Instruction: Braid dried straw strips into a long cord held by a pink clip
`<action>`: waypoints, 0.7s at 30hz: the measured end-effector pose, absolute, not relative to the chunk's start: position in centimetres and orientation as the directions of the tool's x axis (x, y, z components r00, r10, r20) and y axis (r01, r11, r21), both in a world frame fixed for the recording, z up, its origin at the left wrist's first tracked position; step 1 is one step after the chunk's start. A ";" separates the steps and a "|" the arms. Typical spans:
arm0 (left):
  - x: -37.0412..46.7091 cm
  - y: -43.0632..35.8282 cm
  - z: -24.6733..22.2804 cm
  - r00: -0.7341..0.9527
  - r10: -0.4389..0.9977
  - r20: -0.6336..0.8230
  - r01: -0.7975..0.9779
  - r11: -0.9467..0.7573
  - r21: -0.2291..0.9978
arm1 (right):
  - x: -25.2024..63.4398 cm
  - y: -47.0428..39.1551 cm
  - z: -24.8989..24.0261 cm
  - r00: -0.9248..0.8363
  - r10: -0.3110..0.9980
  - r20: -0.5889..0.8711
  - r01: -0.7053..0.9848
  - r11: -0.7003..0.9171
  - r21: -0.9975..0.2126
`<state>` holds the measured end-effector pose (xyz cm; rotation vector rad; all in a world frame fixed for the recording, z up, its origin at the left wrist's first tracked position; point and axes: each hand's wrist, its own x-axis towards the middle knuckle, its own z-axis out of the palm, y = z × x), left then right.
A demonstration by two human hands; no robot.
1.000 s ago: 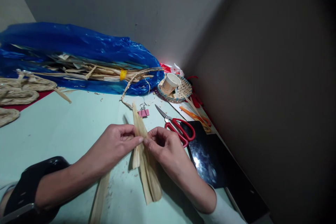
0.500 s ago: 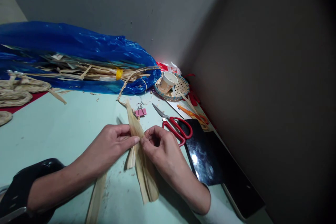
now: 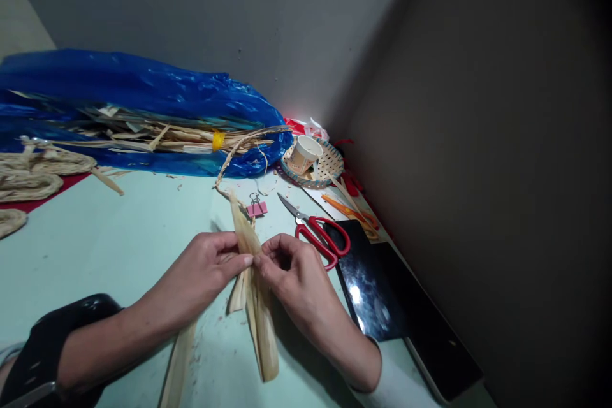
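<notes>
A long pale dried leaf strip [image 3: 262, 331], flat and husk-like, runs between my two hands above the table. My left hand [image 3: 215, 261] pinches it from the left, thumb on top. From the right, my right hand [image 3: 291, 271] grips its edge between thumb and fingers, close to the left thumb. Shorter strip ends [image 3: 238, 296] hang below the left fingers. Just beyond the strip's upper tip lies a thin twisted cord [image 3: 229, 162], with a pink binder clip [image 3: 257, 208] beside it. Another flat strip [image 3: 179, 366] lies under my left forearm.
Red-handled scissors [image 3: 315, 229] lie right of my hands, by a black tablet-like slab [image 3: 373, 293]. Behind are a woven basket [image 3: 329, 172] with a paper cup [image 3: 306, 153], orange scissors [image 3: 347, 209], and a blue plastic bag [image 3: 143, 73] of dried strips. Braided coils [image 3: 38, 178] sit left.
The lower part of the leaf strip has narrowed and swung slightly left, its edge folding inward. Both hands keep their grip in nearly the same place. The whole view has shifted slightly.
</notes>
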<state>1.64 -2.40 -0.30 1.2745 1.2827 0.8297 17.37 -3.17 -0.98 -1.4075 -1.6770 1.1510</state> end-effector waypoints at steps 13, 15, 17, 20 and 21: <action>1.8 -2.3 -0.3 0.174 0.961 -0.214 0.151 0.189 0.970 | 17.6 -3.4 1.1 -0.246 0.964 -0.101 0.228 -0.044 -0.973; 1.8 -2.3 -0.2 0.193 0.956 -0.221 0.127 0.199 0.972 | 18.3 -3.4 1.4 -0.312 0.943 -0.113 0.111 -0.082 -0.990; 1.9 -2.3 -0.1 0.212 0.950 -0.228 0.119 0.206 0.971 | 19.0 -3.5 2.0 -0.381 0.917 -0.121 -0.024 -0.141 -0.990; 1.8 -2.4 -0.1 0.178 0.954 -0.241 0.160 0.214 0.964 | 20.3 -4.0 4.1 -0.375 0.923 -0.084 -0.143 -0.148 -0.979; 1.7 -2.4 -0.1 0.159 0.957 -0.244 0.190 0.212 0.959 | 20.9 -4.3 5.1 -0.333 0.941 -0.058 -0.143 -0.111 -0.983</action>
